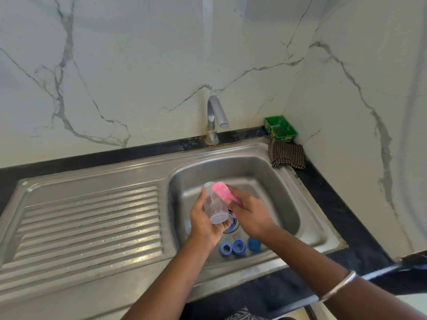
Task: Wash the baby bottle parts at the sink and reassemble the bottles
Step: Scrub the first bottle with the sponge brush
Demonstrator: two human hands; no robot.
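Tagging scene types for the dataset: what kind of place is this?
Most likely a home kitchen: a stainless steel sink with ribbed drainboard, a faucet against a marble-look wall, and a dishcloth on the dark counter.

I count one clear bottle body (pixel 213 205) and one pink sponge (pixel 223 191), with two hands in view, my left hand (pixel 203 224) and my right hand (pixel 250 215). Down in the single sink basin (pixel 272 181) I count two blue screw rings (pixel 226 248) and one blue cap (pixel 254 243); a further clear part (pixel 187 225) shows at the left hand's edge, too hidden to name. There is one faucet (pixel 213 121), one green tub (pixel 280 129), one checked cloth (pixel 286 155) and one bangle (pixel 339 285).
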